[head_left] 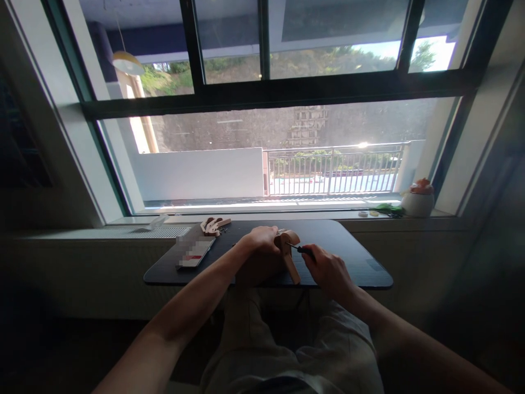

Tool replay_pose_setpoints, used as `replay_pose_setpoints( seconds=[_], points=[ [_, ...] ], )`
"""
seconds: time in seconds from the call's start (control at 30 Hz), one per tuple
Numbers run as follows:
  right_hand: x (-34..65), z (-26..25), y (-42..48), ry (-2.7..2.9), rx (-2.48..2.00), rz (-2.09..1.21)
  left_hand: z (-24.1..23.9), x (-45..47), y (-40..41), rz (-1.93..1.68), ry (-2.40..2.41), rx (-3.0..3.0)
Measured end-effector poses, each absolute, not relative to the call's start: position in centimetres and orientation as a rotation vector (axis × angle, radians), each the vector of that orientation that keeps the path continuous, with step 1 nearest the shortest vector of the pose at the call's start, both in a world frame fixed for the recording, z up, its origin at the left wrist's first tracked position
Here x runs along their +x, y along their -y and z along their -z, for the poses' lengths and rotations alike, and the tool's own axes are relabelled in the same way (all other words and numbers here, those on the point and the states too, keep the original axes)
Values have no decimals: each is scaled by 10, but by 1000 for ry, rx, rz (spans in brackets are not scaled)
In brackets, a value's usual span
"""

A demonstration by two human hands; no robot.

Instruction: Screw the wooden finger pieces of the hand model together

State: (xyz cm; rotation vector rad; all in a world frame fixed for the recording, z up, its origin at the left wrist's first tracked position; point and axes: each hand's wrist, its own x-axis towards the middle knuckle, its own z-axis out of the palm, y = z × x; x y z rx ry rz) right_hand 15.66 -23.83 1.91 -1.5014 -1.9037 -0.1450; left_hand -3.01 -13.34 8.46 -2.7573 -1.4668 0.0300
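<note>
My left hand (263,239) is closed around a curved wooden piece (291,262) with a rounded top and a leg-like lower part, held above the dark table (328,235). In my right hand (328,266) is a screwdriver (302,250) with a black handle. Its thin metal shaft points left and meets the side of the wooden piece; the exact tip contact is too small to tell. My left fingers are partly hidden behind the wood. A brown block-like shape (258,269), in shadow, lies below my left hand.
On the table's left side lie several wooden parts (214,225), small dark screws (223,230) and a flat, partly blurred booklet or box (197,254). A white pot (417,203) stands on the windowsill at right. A radiator (159,233) runs behind the table's left.
</note>
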Motion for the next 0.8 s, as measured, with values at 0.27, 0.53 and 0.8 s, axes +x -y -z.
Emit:
replay_pose_setpoints(
  seconds=[0.27,0.53,0.8],
  points=[
    [163,-15,239,1767,-1526,-173,-85,-29,132,-47,1458,-2764],
    [167,-43,251,2266,-1501,715,-87,-29,134,-40,1473,-2767],
    [161,-31,241,2061,-1521,266,-82,-30,128,-33,1422,-2761]
  ],
)
